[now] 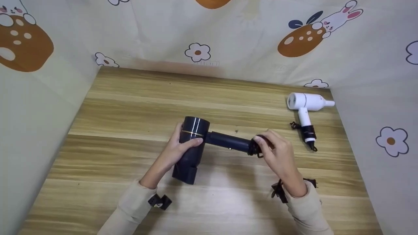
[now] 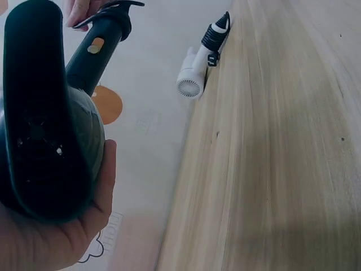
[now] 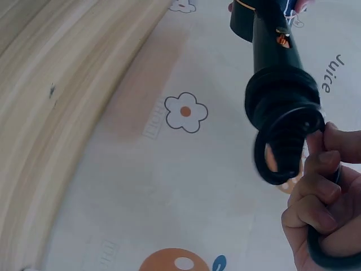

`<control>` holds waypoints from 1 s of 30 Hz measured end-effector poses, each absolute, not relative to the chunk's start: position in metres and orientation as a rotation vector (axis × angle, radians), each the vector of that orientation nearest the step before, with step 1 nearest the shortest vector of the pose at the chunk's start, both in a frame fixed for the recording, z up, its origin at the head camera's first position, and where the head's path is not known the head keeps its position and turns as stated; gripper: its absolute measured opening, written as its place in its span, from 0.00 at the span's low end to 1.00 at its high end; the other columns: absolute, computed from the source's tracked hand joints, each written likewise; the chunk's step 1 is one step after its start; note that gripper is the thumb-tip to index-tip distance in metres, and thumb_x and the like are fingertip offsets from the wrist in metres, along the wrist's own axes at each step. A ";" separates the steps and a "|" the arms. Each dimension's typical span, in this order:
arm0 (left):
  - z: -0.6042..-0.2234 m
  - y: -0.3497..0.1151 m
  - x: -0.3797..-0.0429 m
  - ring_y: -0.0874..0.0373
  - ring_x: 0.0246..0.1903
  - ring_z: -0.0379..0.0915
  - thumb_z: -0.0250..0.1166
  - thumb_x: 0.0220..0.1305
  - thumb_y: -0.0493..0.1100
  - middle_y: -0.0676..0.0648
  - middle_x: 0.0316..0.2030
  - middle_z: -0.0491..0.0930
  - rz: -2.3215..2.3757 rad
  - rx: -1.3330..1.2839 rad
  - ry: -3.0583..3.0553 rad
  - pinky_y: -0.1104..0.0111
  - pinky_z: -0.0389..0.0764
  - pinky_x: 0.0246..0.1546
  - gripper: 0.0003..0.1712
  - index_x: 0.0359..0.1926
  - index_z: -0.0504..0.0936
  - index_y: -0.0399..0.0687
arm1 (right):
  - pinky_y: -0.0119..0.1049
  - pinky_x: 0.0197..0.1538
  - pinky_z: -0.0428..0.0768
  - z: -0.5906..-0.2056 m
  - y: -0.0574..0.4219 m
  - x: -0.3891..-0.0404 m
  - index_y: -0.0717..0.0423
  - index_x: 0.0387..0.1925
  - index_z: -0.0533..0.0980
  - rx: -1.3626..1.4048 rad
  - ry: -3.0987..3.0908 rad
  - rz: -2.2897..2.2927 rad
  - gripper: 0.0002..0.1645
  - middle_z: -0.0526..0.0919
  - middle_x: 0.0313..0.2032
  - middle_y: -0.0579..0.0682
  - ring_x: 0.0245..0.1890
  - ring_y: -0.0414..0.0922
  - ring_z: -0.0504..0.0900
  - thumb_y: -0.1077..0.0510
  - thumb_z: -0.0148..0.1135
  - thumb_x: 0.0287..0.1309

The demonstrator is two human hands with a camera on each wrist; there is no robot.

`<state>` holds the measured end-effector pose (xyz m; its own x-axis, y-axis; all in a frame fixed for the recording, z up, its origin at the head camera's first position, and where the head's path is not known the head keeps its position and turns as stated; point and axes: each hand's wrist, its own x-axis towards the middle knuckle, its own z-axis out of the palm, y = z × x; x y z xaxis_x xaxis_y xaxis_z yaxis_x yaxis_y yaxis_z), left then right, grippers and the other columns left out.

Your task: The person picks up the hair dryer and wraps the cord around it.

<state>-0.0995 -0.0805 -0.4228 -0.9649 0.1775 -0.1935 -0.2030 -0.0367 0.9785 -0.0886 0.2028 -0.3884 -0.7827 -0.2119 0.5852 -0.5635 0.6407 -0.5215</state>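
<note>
Wood-grain table (image 1: 124, 107) has the dark dryer (image 1: 192, 155) held over its middle, the left hand (image 1: 178, 148) gripping the barrel (image 1: 196, 124), seemingly to steady it, while the white dryer (image 1: 304, 112) lies near the far right corner and the right hand (image 1: 279, 151) pinches the black cord (image 1: 253, 148) at the dark handle's end.

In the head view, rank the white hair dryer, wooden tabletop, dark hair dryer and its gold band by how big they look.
1. Wooden tabletop
2. Dark hair dryer
3. White hair dryer
4. Gold band
The second looks nearer the camera, so the dryers' true size order is unsure.
</note>
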 end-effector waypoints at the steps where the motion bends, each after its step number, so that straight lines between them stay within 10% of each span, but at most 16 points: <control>1: -0.422 -0.081 -0.099 0.50 0.35 0.77 0.66 0.52 0.43 0.39 0.43 0.74 2.083 -0.019 1.980 0.60 0.80 0.35 0.35 0.59 0.61 0.53 | 0.22 0.24 0.67 -0.389 0.203 -0.089 0.60 0.29 0.80 0.577 -2.397 1.026 0.01 0.78 0.23 0.47 0.21 0.34 0.68 0.66 0.65 0.51; 15: -0.412 -0.091 -0.096 0.49 0.34 0.78 0.66 0.51 0.39 0.39 0.39 0.74 2.174 0.074 1.929 0.57 0.81 0.33 0.35 0.59 0.61 0.53 | 0.27 0.38 0.77 -0.387 0.204 -0.100 0.69 0.33 0.78 0.103 -2.428 2.071 0.05 0.82 0.28 0.42 0.31 0.37 0.78 0.69 0.61 0.52; 30: -0.405 -0.090 -0.094 0.50 0.33 0.77 0.65 0.48 0.37 0.41 0.41 0.73 2.204 0.182 1.849 0.57 0.80 0.32 0.36 0.58 0.60 0.49 | 0.20 0.25 0.68 -0.390 0.222 -0.110 0.45 0.32 0.80 0.605 -2.336 2.611 0.12 0.77 0.24 0.35 0.21 0.29 0.69 0.65 0.54 0.59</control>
